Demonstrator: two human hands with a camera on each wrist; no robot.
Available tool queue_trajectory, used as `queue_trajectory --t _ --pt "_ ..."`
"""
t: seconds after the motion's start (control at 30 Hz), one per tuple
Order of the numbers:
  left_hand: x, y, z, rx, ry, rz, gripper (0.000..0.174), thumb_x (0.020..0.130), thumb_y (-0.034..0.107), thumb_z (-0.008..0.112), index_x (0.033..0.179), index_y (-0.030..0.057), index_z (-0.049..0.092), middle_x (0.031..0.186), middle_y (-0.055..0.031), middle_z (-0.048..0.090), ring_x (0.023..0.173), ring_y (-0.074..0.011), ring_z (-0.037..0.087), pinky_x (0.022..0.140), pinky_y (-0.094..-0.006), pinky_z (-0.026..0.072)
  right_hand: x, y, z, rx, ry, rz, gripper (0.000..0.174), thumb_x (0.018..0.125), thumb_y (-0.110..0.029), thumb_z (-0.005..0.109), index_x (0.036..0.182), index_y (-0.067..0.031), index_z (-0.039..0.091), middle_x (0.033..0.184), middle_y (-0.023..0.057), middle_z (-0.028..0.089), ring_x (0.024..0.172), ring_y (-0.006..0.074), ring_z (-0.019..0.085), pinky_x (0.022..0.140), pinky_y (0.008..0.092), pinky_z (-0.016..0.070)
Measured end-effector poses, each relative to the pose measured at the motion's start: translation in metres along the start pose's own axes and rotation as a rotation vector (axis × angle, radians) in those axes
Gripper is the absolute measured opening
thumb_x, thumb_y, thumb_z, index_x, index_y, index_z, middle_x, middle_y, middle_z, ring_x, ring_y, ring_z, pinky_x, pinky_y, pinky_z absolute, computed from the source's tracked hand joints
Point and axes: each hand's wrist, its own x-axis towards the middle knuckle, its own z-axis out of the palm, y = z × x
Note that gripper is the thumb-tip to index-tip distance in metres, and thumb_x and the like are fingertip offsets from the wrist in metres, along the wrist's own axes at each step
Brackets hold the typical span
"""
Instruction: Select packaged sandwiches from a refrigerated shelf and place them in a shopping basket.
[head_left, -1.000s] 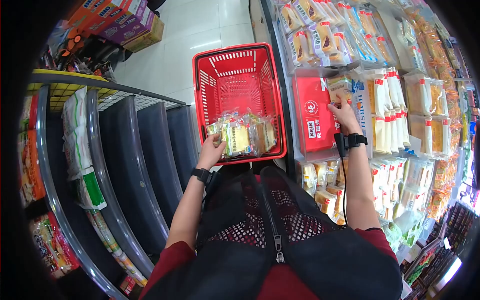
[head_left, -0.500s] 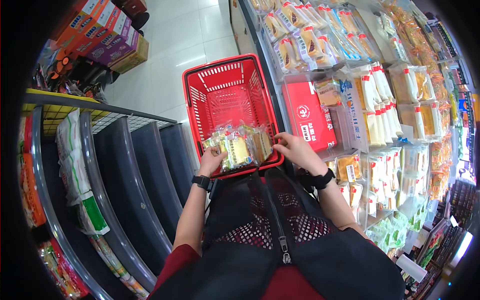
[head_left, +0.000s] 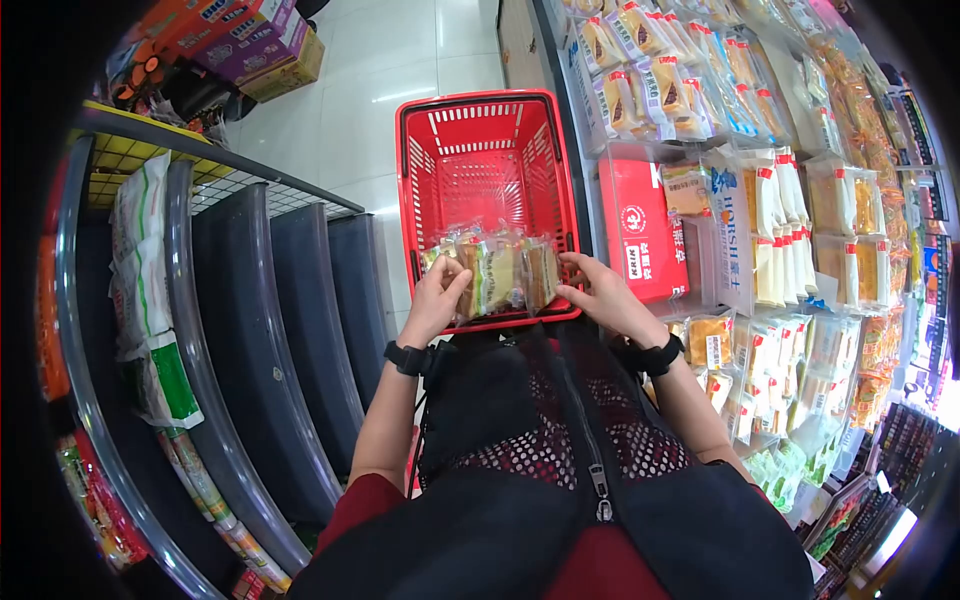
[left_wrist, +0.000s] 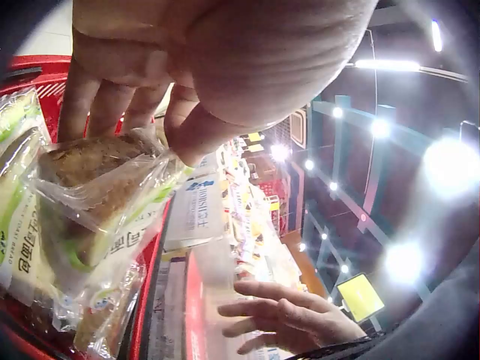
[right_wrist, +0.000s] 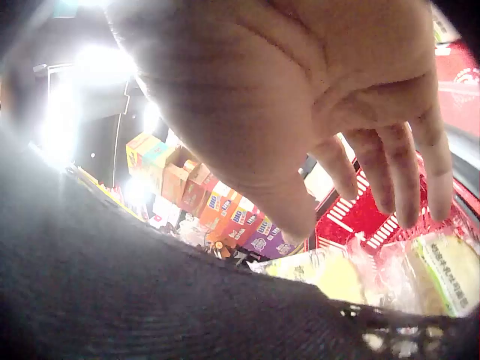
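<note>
A red shopping basket [head_left: 485, 128] stands in front of the person, with several clear-wrapped packs of sliced bread [head_left: 497, 277] in its near end. The left hand [head_left: 436, 302] is at the left of these packs and pinches the top of one bread pack [left_wrist: 101, 169] between thumb and fingers. That pack's brown crust faces up in the left wrist view. At the basket's right rim, the right hand [head_left: 606, 298] is held with its fingers loosely extended, beside another bread pack [head_left: 541, 276]. In the right wrist view its palm shows with nothing in it.
On the right, a display of wrapped breads [head_left: 770, 230] includes a red KRIK box [head_left: 640, 250] with a single pack [head_left: 687, 190] at its far end. Dark shelves [head_left: 290, 300] line the left. Stacked cartons [head_left: 265, 45] stand on the tiled floor [head_left: 365, 110] ahead.
The right hand has come from the pack at the display's red box to the basket's right rim. The left hand has taken hold of a bread pack and turned its crust upward.
</note>
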Motion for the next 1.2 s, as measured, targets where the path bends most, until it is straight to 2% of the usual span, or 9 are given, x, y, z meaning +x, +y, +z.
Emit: queue_trajectory --t 0.17,0.33,0.47,0.63,0.7,0.77,0.9,1.03,1.2 --pt "-0.005 0.041 0.000 -0.561 -0.221 -0.118 0.016 0.097 0.022 0.055 0.092 0.0095 0.047 0.080 0.0034 0.052 0.065 -0.0011 0.046 0.057 -0.0173 0.0386 0.013 0.002 0.015 0.303 0.060 0.009 0.077 0.084 -0.030 0.071 0.139 0.0053 0.030 0.122 0.0232 0.054 0.110 0.0287 0.057 0.092 0.0360 0.0470" --pt "0.007 0.034 0.025 -0.603 -0.346 -0.103 0.016 0.096 0.021 0.057 0.102 0.0087 0.049 0.095 0.0005 0.057 0.087 -0.0051 0.053 0.072 -0.0200 0.0450 0.008 -0.028 0.000 0.811 0.013 0.134 0.056 0.080 -0.011 0.075 0.124 0.0035 0.043 0.112 0.0113 0.061 0.102 0.0164 0.060 0.088 0.0297 0.0490" --pt "0.006 0.063 0.040 -0.641 -0.299 -0.097 0.059 0.091 0.013 0.061 0.139 0.0007 0.029 0.124 -0.0119 0.053 0.112 -0.0180 0.056 0.087 -0.0298 0.0510 0.003 -0.022 -0.014 0.638 0.140 0.164 0.054 0.082 -0.011 0.074 0.125 0.0022 0.044 0.113 0.0114 0.061 0.103 0.0171 0.060 0.089 0.0305 0.0489" --pt "0.016 0.071 0.035 -0.433 -0.408 0.042 0.058 0.086 0.010 0.066 0.136 0.0017 0.036 0.122 -0.0108 0.055 0.107 -0.0161 0.058 0.088 -0.0296 0.0502 -0.001 -0.029 -0.023 0.695 0.066 0.044 0.062 0.081 -0.016 0.074 0.131 0.0008 0.041 0.119 0.0108 0.057 0.108 0.0181 0.057 0.092 0.0322 0.0460" --pt "0.015 0.080 0.033 -0.208 -0.379 0.135 0.052 0.082 0.006 0.067 0.129 0.0027 0.046 0.115 -0.0084 0.059 0.102 -0.0143 0.061 0.089 -0.0284 0.0491 -0.005 -0.038 -0.027 0.063 0.490 -0.170 0.072 0.075 -0.016 0.078 0.133 -0.0008 0.039 0.121 0.0113 0.056 0.110 0.0237 0.057 0.094 0.0358 0.0451" --pt "0.013 0.086 0.037 -0.129 -0.337 0.213 0.050 0.080 0.003 0.067 0.127 0.0033 0.048 0.112 -0.0070 0.062 0.100 -0.0136 0.062 0.089 -0.0278 0.0485 -0.004 -0.046 -0.037 -0.230 0.552 -0.395 0.079 0.069 -0.015 0.081 0.134 -0.0030 0.039 0.119 0.0135 0.058 0.111 0.0287 0.057 0.095 0.0379 0.0440" --pt "0.011 0.102 0.044 -0.073 -0.357 0.369 0.055 0.080 0.006 0.068 0.131 0.0054 0.047 0.115 -0.0081 0.062 0.105 -0.0180 0.061 0.092 -0.0310 0.0483 -0.008 -0.046 -0.033 -0.157 0.075 -0.167 0.061 0.068 -0.013 0.077 0.122 -0.0058 0.049 0.102 0.0190 0.063 0.100 0.0391 0.059 0.083 0.0396 0.0491" --pt "0.014 0.096 0.031 -0.107 -0.060 0.387 0.060 0.081 0.010 0.069 0.135 0.0077 0.044 0.124 -0.0098 0.057 0.114 -0.0236 0.056 0.096 -0.0356 0.0468 -0.010 -0.035 -0.075 0.124 0.339 -0.038 0.039 0.076 -0.011 0.072 0.111 -0.0037 0.057 0.098 0.0140 0.066 0.087 0.0214 0.067 0.074 0.0332 0.0535" --pt "0.011 0.030 -0.008 -0.284 0.036 0.171 0.050 0.086 0.008 0.064 0.132 0.0039 0.045 0.126 -0.0134 0.054 0.112 -0.0193 0.056 0.093 -0.0323 0.0471 0.002 0.020 -0.153 -0.199 0.770 0.124 0.043 0.077 -0.023 0.074 0.108 0.0006 0.056 0.096 0.0221 0.066 0.088 0.0326 0.066 0.075 0.0399 0.0516"
